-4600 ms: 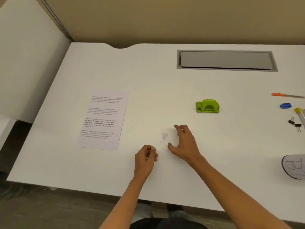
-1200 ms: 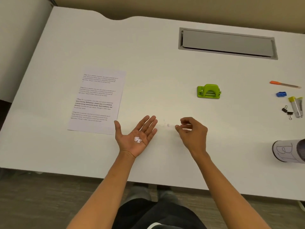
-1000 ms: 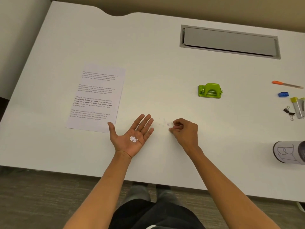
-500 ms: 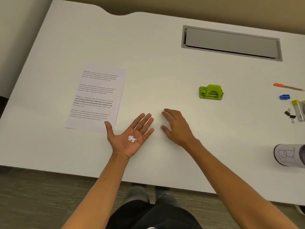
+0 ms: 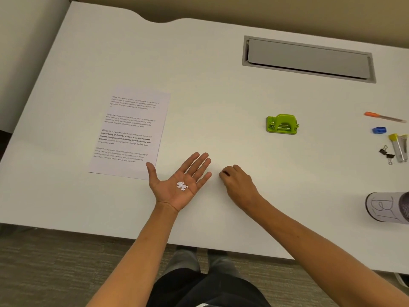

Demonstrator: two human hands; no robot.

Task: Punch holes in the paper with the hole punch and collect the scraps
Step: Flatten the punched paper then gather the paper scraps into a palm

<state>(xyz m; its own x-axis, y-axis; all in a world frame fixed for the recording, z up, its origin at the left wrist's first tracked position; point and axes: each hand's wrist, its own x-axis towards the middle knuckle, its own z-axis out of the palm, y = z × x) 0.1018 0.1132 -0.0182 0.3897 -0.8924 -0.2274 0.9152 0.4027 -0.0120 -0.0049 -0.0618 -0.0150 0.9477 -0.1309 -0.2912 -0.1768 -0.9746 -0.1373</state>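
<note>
the collecting step is in hand: the left hand point(image 5: 180, 183) lies palm-up, grip apart, cupping the scraps point(image 5: 182, 185). at its 3 o'clock the right hand point(image 5: 238, 182) pinches fingertips together on the bench point(image 5: 221, 107); whether it holds a scrap cannot be told. next likely calls for dropping any pick into the palm. the hole punch point(image 5: 282, 124) stands at 1 o'clock, the paper point(image 5: 130, 131) at 11.

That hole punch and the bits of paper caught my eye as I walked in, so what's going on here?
A person is gathering punched-out scraps from a white desk. The left hand lies open, palm up, holding a small pile of them. The right hand, fingers curled, pinches at the desk just beside it. The green hole punch sits untouched farther back, and the printed paper lies flat to the left.
</note>
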